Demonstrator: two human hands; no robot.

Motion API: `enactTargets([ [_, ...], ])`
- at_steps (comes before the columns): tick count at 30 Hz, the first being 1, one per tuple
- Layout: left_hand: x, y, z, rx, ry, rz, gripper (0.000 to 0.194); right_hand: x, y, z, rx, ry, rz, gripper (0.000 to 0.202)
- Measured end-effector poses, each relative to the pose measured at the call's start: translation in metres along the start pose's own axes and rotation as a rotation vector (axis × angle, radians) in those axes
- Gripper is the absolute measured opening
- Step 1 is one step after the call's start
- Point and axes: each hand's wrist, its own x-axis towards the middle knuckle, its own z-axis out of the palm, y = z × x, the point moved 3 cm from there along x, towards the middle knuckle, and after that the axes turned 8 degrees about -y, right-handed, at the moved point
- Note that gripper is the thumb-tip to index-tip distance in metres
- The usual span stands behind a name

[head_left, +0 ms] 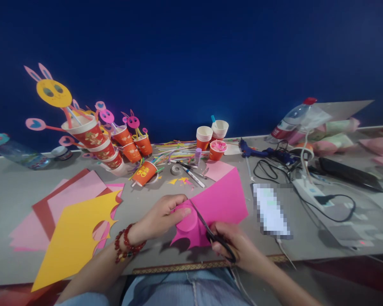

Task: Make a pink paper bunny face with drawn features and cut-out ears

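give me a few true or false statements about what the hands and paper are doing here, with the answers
1. The right hand holds scissors that cut into the magenta paper. True.
2. The left hand rests flat on the yellow sheet. False: it grips the magenta paper beside the scissor blades; the yellow sheet lies apart, to its left.
3. A red bead bracelet sits on the left wrist. True.
4. The orange cup nearest the hands stands upright. False: it lies on its side.
5. The blue glue gun is in the right hand. False: it lies on the table, far side.
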Motion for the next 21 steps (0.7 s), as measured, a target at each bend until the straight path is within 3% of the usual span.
enactTargets([
  [4, 0.002, -0.003, 0.002, -0.039, 0.028, -0.008, 0.033, 0.000, 0.004, 0.000, -0.023, -0.004, 0.000, 0.060],
  [11, 0.001, -0.008, 0.007, -0.143, 0.223, 0.007, 0.026, -0.001, 0.004, 0.002, 0.029, 0.022, 0.044, 0.060],
  [21, -0.001, 0.004, 0.006, 0.010, 0.151, 0.040, 0.025, 0.002, -0.005, 0.005, 0.149, 0.024, 0.040, 0.061],
])
